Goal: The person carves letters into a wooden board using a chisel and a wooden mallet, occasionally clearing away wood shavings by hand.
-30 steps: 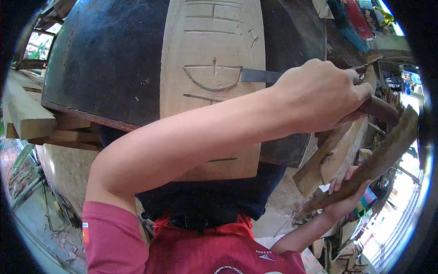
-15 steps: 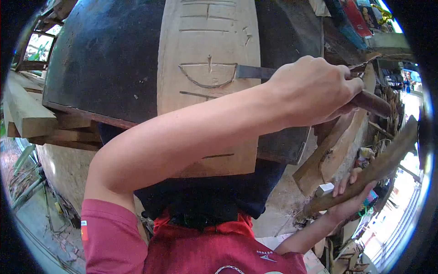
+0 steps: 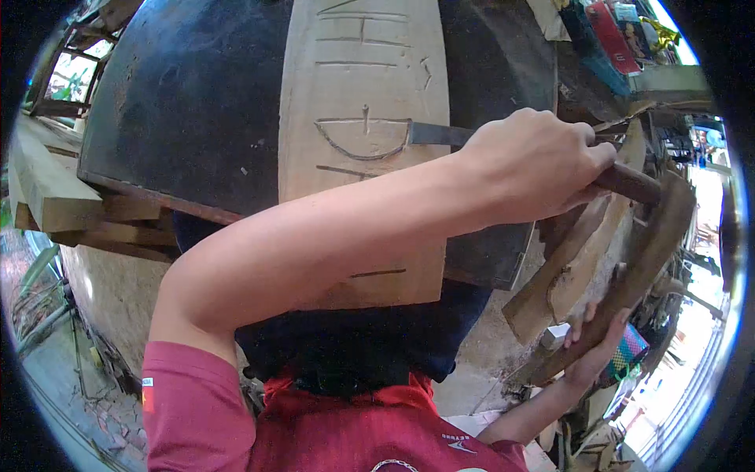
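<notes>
My left hand is closed around the handle of a chisel, my forearm crossing over the board. The flat steel blade points left, its tip at the right end of a half-moon groove cut in the pale wooden board. More straight grooves and short notches mark the board's face. At lower right my right hand grips a rough wooden club. The club's upper end meets the butt of the chisel handle.
A dark table lies under the board. Squared timber beams stick out at the left. Scrap wood leans on the right, near a small white block and a checkered woven container. Coloured packages are at upper right.
The club has swung up and leftward, from apart from the chisel to its handle end. My right hand moved with it. The board appears slightly lower in view; the chisel remains at the groove.
</notes>
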Motion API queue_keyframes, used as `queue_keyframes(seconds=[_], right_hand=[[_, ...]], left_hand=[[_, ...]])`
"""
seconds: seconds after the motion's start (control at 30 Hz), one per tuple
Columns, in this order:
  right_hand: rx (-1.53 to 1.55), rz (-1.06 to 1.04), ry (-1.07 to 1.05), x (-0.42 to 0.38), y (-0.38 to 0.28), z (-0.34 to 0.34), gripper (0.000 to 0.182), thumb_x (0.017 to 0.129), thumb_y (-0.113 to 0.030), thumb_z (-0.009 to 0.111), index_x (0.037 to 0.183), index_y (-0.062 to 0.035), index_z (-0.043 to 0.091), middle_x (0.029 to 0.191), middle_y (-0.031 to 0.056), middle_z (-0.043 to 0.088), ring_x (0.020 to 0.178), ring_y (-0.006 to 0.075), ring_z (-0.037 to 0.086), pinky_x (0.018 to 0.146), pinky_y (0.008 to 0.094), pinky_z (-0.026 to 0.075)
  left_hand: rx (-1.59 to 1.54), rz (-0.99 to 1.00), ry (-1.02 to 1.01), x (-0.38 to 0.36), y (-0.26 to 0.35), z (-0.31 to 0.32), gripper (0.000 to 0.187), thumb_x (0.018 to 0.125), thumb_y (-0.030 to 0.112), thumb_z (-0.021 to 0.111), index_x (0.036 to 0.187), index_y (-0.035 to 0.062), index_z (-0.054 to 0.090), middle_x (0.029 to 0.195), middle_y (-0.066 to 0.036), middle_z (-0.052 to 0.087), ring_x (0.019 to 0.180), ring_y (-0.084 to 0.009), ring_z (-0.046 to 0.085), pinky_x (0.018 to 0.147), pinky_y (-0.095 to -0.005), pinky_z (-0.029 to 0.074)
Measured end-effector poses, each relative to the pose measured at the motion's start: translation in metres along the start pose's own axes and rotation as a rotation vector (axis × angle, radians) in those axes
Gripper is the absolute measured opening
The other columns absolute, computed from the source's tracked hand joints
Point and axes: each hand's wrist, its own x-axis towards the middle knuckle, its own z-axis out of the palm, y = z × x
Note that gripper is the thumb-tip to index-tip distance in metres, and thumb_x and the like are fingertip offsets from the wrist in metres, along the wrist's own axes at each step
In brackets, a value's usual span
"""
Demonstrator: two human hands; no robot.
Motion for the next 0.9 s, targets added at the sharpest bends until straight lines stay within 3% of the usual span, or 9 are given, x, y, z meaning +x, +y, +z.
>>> queue_keyframes(seconds=[0.1,0.23,0.33,0.43,0.57,0.67,0.77,0.87,0.9], right_hand=[[0.302,0.027,-0.049,0.003,-0.005,0.001,0.047,0.101,-0.053,0.048,0.109,-0.0065,0.047,0.078,0.004,0.053,0.046,0.0102,0.044,0.036,0.0221,0.036],[-0.047,0.089,-0.013,-0.003,0.001,0.003,0.042,0.101,-0.049,0.05,0.111,-0.0083,0.05,0.074,0.0055,0.055,0.044,0.0127,0.046,0.034,0.0255,0.037],[-0.01,0.071,0.086,0.001,0.003,-0.003,0.04,0.101,-0.048,0.05,0.11,-0.0095,0.05,0.074,0.0057,0.056,0.043,0.0132,0.046,0.035,0.0261,0.037],[0.301,0.056,-0.048,0.004,0.0,0.003,0.039,0.101,-0.048,0.05,0.11,-0.0101,0.049,0.074,0.006,0.056,0.043,0.0134,0.047,0.035,0.0267,0.039],[-0.091,0.103,-0.011,-0.001,0.009,-0.006,0.043,0.101,-0.05,0.049,0.107,-0.0072,0.048,0.079,0.0044,0.055,0.048,0.0105,0.047,0.036,0.0243,0.036],[0.007,0.061,0.116,0.001,0.009,-0.003,0.042,0.102,-0.049,0.049,0.11,-0.0077,0.048,0.079,0.0046,0.055,0.048,0.011,0.047,0.036,0.0243,0.035],[0.288,0.092,-0.043,0.0,0.003,0.005,0.041,0.102,-0.049,0.049,0.113,-0.0091,0.048,0.079,0.0046,0.055,0.048,0.0113,0.047,0.037,0.0245,0.035],[0.158,0.098,-0.006,-0.005,0.014,0.011,0.039,0.102,-0.048,0.049,0.114,-0.0107,0.048,0.078,0.0041,0.054,0.048,0.0112,0.046,0.038,0.0248,0.036],[-0.064,0.085,0.081,-0.007,0.019,0.012,0.04,0.102,-0.049,0.05,0.113,-0.0107,0.049,0.077,0.0035,0.052,0.048,0.0113,0.045,0.039,0.0249,0.036]], left_hand=[[-0.015,-0.015,-0.024,-0.001,0.0,0.001,0.034,0.093,0.04,0.061,0.111,0.0113,0.061,0.088,-0.015,0.065,0.073,-0.04,0.067,0.062,-0.0501,0.057],[-0.026,-0.027,-0.031,-0.001,0.001,0.001,0.035,0.093,0.041,0.062,0.111,0.0113,0.061,0.088,-0.015,0.065,0.074,-0.0403,0.068,0.063,-0.0505,0.057],[-0.004,-0.02,-0.036,-0.002,-0.001,0.001,0.035,0.093,0.04,0.062,0.112,0.0114,0.061,0.089,-0.014,0.065,0.075,-0.0401,0.068,0.063,-0.0505,0.057],[0.002,-0.035,-0.066,-0.003,0.0,0.0,0.035,0.093,0.04,0.062,0.113,0.0116,0.06,0.09,-0.014,0.064,0.074,-0.0399,0.068,0.063,-0.0506,0.057],[0.005,-0.049,-0.085,-0.002,-0.001,-0.002,0.035,0.094,0.041,0.06,0.112,0.0116,0.06,0.088,-0.013,0.063,0.072,-0.0402,0.067,0.062,-0.051,0.056],[-0.002,-0.043,-0.058,-0.003,-0.001,-0.001,0.034,0.095,0.042,0.059,0.112,0.0116,0.06,0.087,-0.013,0.063,0.071,-0.0402,0.066,0.06,-0.05,0.056],[0.003,-0.045,-0.073,-0.002,-0.001,-0.001,0.034,0.095,0.041,0.059,0.112,0.0115,0.059,0.087,-0.013,0.063,0.071,-0.0396,0.067,0.059,-0.0488,0.056],[-0.002,-0.036,-0.052,-0.002,0.0,-0.001,0.034,0.095,0.04,0.059,0.114,0.0111,0.059,0.088,-0.013,0.063,0.07,-0.039,0.067,0.059,-0.0483,0.056],[0.015,-0.027,-0.046,-0.002,-0.001,-0.001,0.035,0.095,0.04,0.059,0.114,0.0111,0.059,0.088,-0.012,0.063,0.07,-0.0384,0.067,0.058,-0.0477,0.056]])
